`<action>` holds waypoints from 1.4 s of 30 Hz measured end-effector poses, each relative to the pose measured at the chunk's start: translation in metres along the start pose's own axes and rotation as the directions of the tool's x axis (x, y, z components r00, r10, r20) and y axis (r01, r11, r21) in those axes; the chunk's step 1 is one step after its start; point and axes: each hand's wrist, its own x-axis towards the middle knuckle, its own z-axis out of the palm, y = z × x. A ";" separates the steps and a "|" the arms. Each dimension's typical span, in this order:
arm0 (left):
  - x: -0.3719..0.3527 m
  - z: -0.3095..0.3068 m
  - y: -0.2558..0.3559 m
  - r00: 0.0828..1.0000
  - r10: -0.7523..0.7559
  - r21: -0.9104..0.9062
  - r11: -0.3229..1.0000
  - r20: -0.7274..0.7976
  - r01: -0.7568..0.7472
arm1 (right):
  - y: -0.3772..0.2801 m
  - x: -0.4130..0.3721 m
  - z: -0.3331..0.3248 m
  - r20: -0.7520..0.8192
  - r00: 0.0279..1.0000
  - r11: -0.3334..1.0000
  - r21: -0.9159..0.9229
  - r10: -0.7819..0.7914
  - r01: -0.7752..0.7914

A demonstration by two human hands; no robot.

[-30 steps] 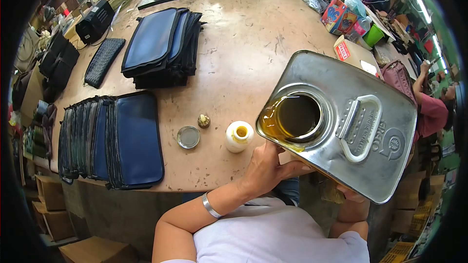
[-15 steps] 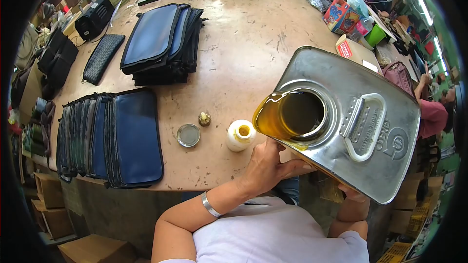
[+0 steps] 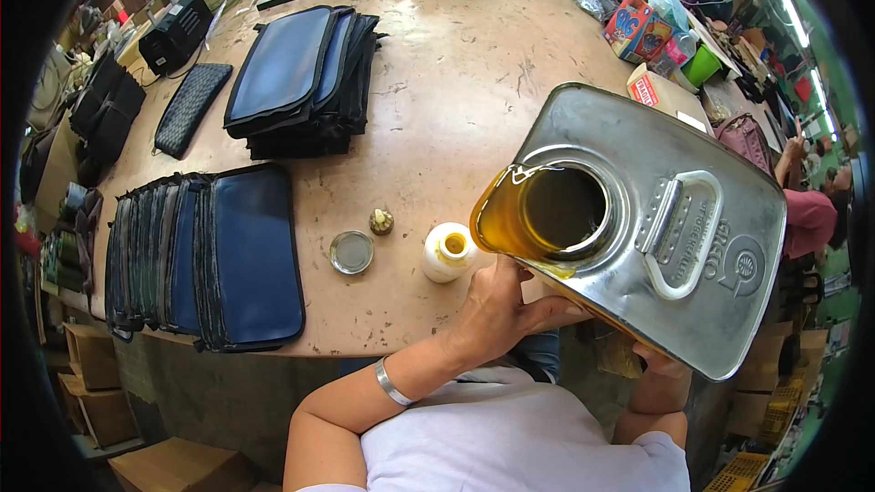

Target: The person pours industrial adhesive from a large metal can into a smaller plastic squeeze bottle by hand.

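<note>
A large metal can [image 3: 697, 150] is tilted to the left between my hands, with dark amber liquid filling its round mouth and wetting the lip. My left hand [image 3: 499, 310] supports its lower side near the mouth, the thumb along the edge. Farther right, my right hand [image 3: 660, 363] holds the can from below, its fingers mostly hidden. Just left of the can's lip stands an upright white bottle [image 3: 445, 264] with an uncapped neck stained amber. A round metal lid [image 3: 352, 252] and a small stained cap [image 3: 381, 221] lie beside the bottle.
Blue panels with black edging form one upright row [image 3: 260, 260] and one flat stack [image 3: 283, 68] on the wooden table [image 3: 437, 109]. A woven dark case [image 3: 193, 109] lies farther left. Boxes and bags crowd the right edge. Another person [image 3: 809, 219] sits at far right.
The whole view shifts very slightly. My hands keep their hold on the tilted can, and its lip stays close to the white bottle.
</note>
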 end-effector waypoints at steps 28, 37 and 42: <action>0.002 -0.003 0.004 1.000 -0.017 -0.035 0.999 -0.006 0.017 | 0.000 0.006 0.000 -0.001 1.000 1.000 0.011 -0.015 0.015; 0.001 -0.001 0.002 0.999 0.003 0.000 1.000 -0.045 -0.003 | 0.000 0.005 0.000 -0.003 1.000 1.000 0.012 -0.022 0.022; 0.002 -0.002 0.004 0.999 -0.011 0.019 1.000 -0.042 0.011 | 0.001 0.006 0.000 -0.004 1.000 1.000 0.013 -0.028 0.028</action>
